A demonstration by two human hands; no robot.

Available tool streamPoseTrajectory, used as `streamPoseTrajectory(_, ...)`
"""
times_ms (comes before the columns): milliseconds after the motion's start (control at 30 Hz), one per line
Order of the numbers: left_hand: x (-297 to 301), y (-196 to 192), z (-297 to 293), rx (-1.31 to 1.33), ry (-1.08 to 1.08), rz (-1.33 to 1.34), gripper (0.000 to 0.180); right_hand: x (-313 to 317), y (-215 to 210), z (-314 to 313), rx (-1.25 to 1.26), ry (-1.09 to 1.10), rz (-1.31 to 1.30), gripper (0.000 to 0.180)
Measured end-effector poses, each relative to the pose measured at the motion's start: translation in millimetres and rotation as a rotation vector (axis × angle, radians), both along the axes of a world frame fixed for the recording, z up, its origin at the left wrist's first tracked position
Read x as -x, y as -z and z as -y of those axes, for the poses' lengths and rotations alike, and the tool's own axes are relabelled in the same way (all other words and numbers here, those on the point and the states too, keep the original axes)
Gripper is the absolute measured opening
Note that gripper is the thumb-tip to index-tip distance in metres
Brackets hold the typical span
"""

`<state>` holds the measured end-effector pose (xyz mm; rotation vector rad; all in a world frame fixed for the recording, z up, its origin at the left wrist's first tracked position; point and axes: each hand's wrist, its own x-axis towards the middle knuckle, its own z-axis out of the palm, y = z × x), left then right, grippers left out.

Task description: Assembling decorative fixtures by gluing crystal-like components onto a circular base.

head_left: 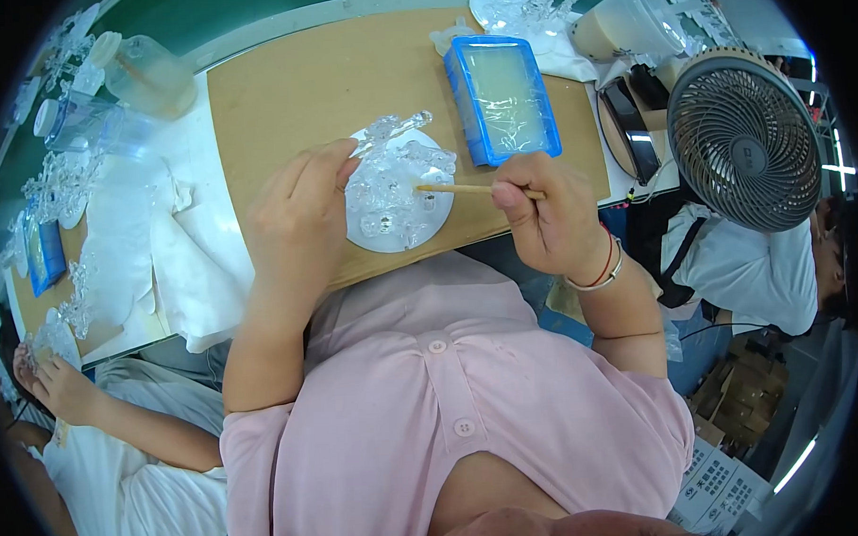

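Note:
On a brown board (347, 72) in front of me lies a round white disc (376, 237) heaped with clear, shiny plastic-looking pieces (386, 189). My right hand (545, 212) is closed round a thin wooden stick (459, 188), whose tip points left and reaches the clear pieces. At the disc's left edge is my left hand (299, 202), fingers bent and pressed together against a clear piece. Its fingertips are partly hidden, but they appear to grip that piece. A blue-rimmed tray (463, 97) with a pale, film-like surface stands beyond my right hand.
Clear jars (153, 79) and white cloth (197, 267) are at left. A tub (628, 25), a phone (629, 133) and a round fan (746, 139) stand at right. A co-worker's hand (60, 385) works at lower left; another person (745, 262) sits at right.

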<state>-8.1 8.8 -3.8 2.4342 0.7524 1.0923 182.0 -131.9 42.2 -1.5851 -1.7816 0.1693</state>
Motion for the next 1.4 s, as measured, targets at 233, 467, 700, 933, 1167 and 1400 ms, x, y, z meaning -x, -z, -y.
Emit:
streamPoseTrajectory(233,-1,-6,2,-0.030,0.002,-0.049,0.015,-27,0,-11,0.078,-0.021,-0.093,0.014)
streamPoseTrajectory(467,-4,-7,2,-0.044,-0.006,-0.095,0.014,-47,5,-2,0.163,0.140,-0.259,0.018)
streamPoseTrajectory(700,-3,-7,1,-0.035,-0.017,-0.101,0.013,-40,26,8,-0.228,-0.103,-0.008,0.007)
streamPoseTrajectory(933,-2,-3,1,-0.058,-0.038,-0.106,0.014,-32,19,44,-0.056,-0.220,0.010,0.018)
streamPoseTrajectory(1167,2,-2,3,-0.069,-0.055,-0.102,0.014,-30,22,45,-0.130,-0.199,-0.004,0.018)
streamPoseTrajectory(1400,11,1,8,-0.030,-0.089,-0.070,0.014,-17,18,54,-0.071,-0.320,-0.055,0.018)
